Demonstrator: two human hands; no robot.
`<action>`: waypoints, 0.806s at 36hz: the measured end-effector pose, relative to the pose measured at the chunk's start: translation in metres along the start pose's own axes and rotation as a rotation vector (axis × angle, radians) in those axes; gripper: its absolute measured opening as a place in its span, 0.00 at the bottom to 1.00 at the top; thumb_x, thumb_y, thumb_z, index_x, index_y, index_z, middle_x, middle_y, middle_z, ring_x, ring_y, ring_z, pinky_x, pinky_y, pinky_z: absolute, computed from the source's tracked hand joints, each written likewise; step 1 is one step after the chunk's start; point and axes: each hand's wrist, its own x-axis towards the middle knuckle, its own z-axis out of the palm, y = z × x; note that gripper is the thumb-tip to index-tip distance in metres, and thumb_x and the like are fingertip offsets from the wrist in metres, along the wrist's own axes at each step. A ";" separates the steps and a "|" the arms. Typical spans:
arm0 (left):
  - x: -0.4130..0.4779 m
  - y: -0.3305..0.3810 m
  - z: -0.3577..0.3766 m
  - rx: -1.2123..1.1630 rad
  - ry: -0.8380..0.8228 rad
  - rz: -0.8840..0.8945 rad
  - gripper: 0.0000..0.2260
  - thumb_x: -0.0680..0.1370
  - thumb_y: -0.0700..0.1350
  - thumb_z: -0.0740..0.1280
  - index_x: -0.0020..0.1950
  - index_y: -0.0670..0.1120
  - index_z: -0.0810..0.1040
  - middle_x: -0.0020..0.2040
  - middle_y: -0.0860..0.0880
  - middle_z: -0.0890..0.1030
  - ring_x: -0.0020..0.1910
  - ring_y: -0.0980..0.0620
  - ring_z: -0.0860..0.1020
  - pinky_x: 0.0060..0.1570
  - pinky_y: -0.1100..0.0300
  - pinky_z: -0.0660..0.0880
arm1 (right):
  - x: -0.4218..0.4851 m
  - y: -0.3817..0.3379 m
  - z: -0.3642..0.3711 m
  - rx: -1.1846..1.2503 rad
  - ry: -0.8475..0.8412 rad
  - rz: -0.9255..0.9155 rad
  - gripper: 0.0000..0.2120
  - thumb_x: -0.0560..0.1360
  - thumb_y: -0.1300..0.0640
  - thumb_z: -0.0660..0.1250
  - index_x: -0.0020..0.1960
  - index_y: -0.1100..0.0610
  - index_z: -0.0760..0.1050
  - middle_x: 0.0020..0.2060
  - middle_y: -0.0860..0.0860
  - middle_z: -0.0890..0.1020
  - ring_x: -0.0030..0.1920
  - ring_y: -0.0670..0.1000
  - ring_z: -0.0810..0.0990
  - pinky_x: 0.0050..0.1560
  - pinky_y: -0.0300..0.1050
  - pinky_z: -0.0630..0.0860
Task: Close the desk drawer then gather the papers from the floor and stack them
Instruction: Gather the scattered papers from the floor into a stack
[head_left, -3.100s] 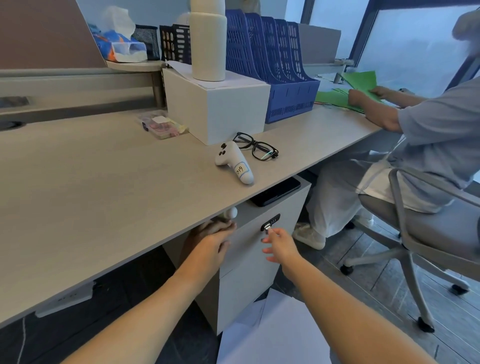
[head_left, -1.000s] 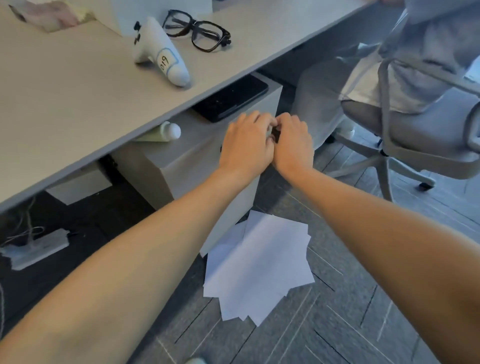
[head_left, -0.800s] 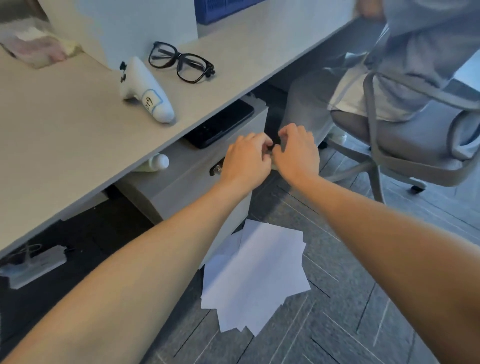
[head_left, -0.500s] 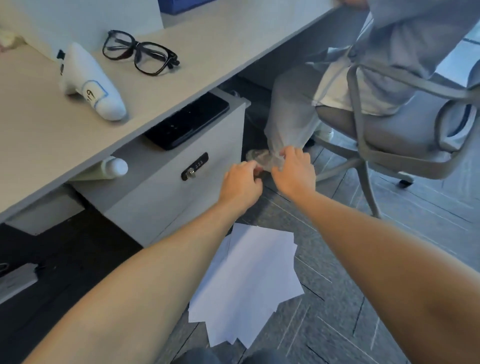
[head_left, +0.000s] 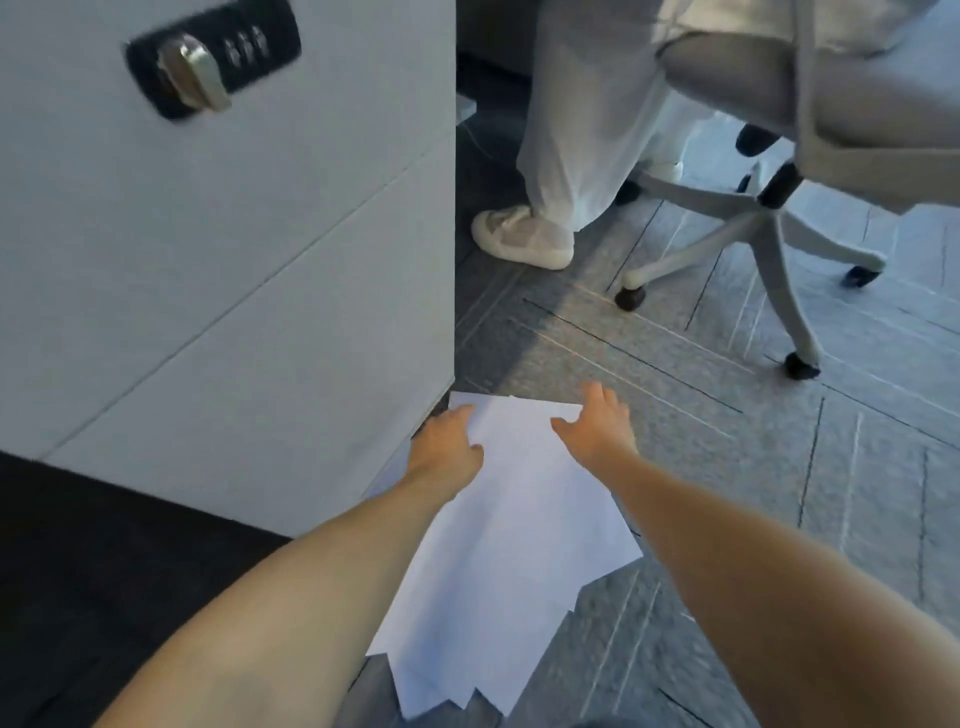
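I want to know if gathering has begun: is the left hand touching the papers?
Cannot tell. In the head view the left hand overlaps the far corner of the papers, but from above no contact or gap shows.

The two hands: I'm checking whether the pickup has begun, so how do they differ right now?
The left hand sits at the papers' far left corner beside the cabinet, fingers curled down; the right hand is at the far right corner, fingers spread, partly over the floor. Whether either touches the sheets is unclear. Both are empty, reaching toward the same far edge.
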 end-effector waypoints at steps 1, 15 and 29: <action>0.002 -0.012 0.014 0.001 -0.050 -0.012 0.29 0.76 0.47 0.65 0.76 0.52 0.61 0.74 0.47 0.68 0.71 0.44 0.67 0.67 0.51 0.69 | 0.001 0.012 0.014 0.019 -0.017 0.031 0.31 0.73 0.48 0.68 0.72 0.56 0.62 0.69 0.56 0.68 0.70 0.59 0.64 0.66 0.55 0.67; 0.021 -0.096 0.090 0.351 -0.278 -0.132 0.41 0.63 0.56 0.78 0.67 0.45 0.62 0.64 0.46 0.64 0.65 0.44 0.65 0.58 0.50 0.73 | -0.005 0.115 0.114 0.165 -0.091 0.559 0.38 0.72 0.44 0.69 0.73 0.61 0.58 0.72 0.60 0.62 0.71 0.63 0.63 0.70 0.56 0.63; -0.002 -0.152 0.103 0.579 0.001 -0.010 0.42 0.62 0.69 0.71 0.66 0.45 0.65 0.63 0.47 0.68 0.62 0.46 0.68 0.57 0.56 0.69 | -0.006 0.117 0.147 0.321 0.047 0.704 0.36 0.64 0.48 0.77 0.60 0.58 0.60 0.58 0.61 0.77 0.59 0.66 0.76 0.62 0.64 0.71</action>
